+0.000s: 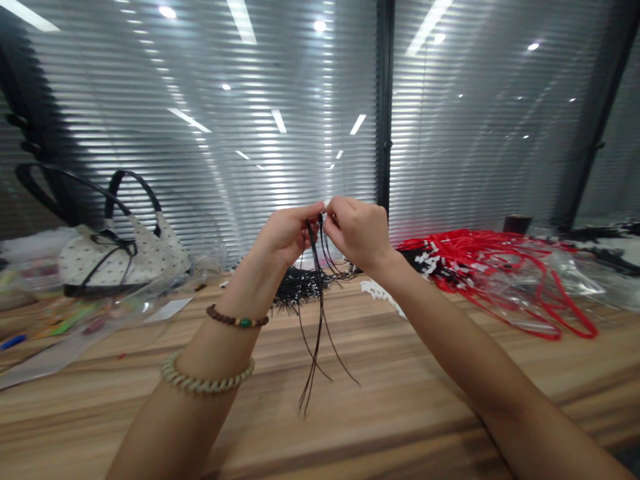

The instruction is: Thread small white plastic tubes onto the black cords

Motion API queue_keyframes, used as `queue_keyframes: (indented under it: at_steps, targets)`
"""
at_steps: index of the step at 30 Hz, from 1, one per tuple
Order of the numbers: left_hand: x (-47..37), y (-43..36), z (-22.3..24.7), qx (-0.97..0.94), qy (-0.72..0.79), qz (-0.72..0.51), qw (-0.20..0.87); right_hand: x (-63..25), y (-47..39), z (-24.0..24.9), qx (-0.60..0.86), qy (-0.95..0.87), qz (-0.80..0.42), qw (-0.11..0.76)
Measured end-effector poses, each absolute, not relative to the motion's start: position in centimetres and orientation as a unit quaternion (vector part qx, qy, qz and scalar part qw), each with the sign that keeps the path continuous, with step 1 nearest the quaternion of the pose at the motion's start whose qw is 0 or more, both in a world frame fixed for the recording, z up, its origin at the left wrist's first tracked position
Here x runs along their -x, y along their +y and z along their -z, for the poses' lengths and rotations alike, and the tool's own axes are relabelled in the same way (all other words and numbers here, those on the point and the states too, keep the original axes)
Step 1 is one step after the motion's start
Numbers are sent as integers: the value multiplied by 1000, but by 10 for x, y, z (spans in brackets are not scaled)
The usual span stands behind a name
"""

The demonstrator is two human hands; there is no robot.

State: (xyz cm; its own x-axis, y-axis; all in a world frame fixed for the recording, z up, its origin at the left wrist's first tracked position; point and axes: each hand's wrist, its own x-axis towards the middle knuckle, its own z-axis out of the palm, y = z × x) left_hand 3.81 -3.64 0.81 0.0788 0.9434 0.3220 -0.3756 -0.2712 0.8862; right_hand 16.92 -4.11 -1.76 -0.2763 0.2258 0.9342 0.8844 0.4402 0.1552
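Raised above the table, my left hand [291, 233] and my right hand [361, 230] meet with their fingertips close together. Several thin black cords [320, 300] hang down from my left hand, which is closed on their upper ends. My right hand is closed in a pinch right beside them, at the top of the cords; whether it grips a cord or a small part is hidden by its fingers. Behind and below the hands lies a pile of black cords [300, 285] with shiny tips. Small white pieces [380, 293] lie near my right forearm.
At the right lie red lanyards [480, 250] with white fittings and clear plastic bags [570, 277]. A dotted white handbag [125, 250] stands at the left, by plastic packaging [75, 333] and a blue pen [13, 342]. Window blinds [225, 147] rise behind the wooden table [400, 413].
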Motion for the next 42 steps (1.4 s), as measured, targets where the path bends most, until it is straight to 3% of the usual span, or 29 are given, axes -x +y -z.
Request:
queue_keyframes:
  at_steps: [9, 16, 23, 42]
  targets:
    - [-35, -36, -9, -507, 286, -598, 551, -169, -37, 19, 369, -716, 337, 486]
    - [-14, -25, -14, -458, 210, -626, 595, -164, -52, 13, 349, -740, 191, 543]
    - [11, -11, -13, -382, 148, -646, 644, -165, -59, 9, 364, -766, 122, 515]
    - [10, -32, -22, -459, 167, -583, 649, -202, -16, 6, 443, -711, 135, 530]
